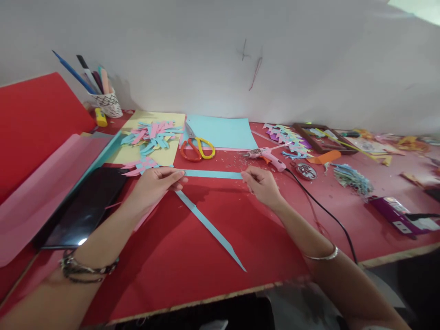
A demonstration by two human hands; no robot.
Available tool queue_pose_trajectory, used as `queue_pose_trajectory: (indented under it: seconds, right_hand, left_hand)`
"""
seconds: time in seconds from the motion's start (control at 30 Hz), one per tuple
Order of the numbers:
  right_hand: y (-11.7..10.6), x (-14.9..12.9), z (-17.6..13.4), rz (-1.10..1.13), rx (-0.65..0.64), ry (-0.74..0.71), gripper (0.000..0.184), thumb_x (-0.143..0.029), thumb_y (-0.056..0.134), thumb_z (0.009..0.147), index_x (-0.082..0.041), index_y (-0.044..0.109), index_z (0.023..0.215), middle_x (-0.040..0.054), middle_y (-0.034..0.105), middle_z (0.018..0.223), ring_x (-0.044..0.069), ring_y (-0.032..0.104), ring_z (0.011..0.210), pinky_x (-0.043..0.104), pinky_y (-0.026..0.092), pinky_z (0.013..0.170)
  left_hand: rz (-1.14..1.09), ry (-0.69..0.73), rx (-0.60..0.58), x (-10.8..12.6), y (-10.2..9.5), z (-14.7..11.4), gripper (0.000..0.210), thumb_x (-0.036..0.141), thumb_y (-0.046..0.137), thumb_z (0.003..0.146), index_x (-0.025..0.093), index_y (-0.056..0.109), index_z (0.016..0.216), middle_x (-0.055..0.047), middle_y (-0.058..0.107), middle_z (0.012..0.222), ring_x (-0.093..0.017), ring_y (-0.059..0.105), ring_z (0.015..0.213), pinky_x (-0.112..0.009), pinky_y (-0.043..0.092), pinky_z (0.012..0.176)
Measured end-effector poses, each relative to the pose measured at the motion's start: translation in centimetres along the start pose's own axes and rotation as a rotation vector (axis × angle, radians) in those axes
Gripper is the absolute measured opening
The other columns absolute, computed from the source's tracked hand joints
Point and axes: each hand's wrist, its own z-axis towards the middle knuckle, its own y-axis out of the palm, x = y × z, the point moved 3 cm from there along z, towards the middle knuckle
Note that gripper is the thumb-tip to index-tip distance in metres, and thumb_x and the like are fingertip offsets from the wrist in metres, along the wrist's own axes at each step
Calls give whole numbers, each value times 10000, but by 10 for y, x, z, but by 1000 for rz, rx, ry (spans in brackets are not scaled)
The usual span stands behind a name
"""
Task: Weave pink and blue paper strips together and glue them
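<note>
Nearer than the scissors [197, 139] and to their left, the person's left hand [154, 183] is nearly closed, thumb pressed to forefinger on one end of a pale blue strip [213, 174]; nearer than the scissors and to their right, the right hand [263, 185] is closed to a tight pinch on the other end, its remaining fingers curled in. The pale blue strip is narrow, flat and straight, running level between the hands just on the near side of the scissors, raised over the red table [275, 238] with its shadow below. A slanting blue length [208, 222] runs from below the left hand toward the near side, tapering to a point; whether it joins the held piece cannot be told. Far right of the scissors and nearer than them, a purple box [390, 213] bears pale patches too blurred to read. A pink glue gun [271, 158] lies right of the scissors, and a heap of paper pieces [154, 133] left of them. Beyond and far left of them, a small yellow tube [101, 117] carries dark marks too small to read.
</note>
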Motion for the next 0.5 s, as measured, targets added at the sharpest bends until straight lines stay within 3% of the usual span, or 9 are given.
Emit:
queue_pose_trajectory:
  seconds: [0.17, 0.3, 0.4, 0.5]
  right_hand:
    - [2, 4, 3, 19, -39, 124, 305, -424, 398, 765, -208, 394, 550, -76, 359, 398, 56, 323, 355, 195, 261, 396]
    - [2, 10, 7, -237, -141, 237, 312, -392, 321, 807, -205, 407, 572, -58, 398, 413, 73, 367, 343, 200, 281, 395]
    - [-1, 5, 9, -412, -115, 210, 293, -343, 403, 797, -191, 444, 551, -14, 458, 460, 119, 473, 451, 232, 337, 482]
    - [0, -13, 10, -629, -42, 99, 187, -285, 462, 790, -157, 567, 705, 79, 604, 683, 213, 576, 694, 305, 398, 634]
  left_hand:
    - [-36, 26, -5, 0, -3, 4, 219, 379, 668, 571, 163, 661, 605, -25, 654, 618, -108, 539, 507, -252, 499, 571]
    - [-198, 121, 198, 1, -16, 9, 197, 351, 627, 618, 167, 652, 685, 14, 594, 617, -85, 517, 511, -212, 463, 528]
    - [-255, 164, 330, 2, -24, 13, 112, 270, 566, 653, 174, 621, 667, 43, 525, 572, -63, 461, 463, -180, 405, 475]
    - [-285, 197, 376, 3, -26, 14, 85, 203, 511, 671, 179, 586, 637, 54, 489, 545, -55, 417, 438, -170, 362, 450]
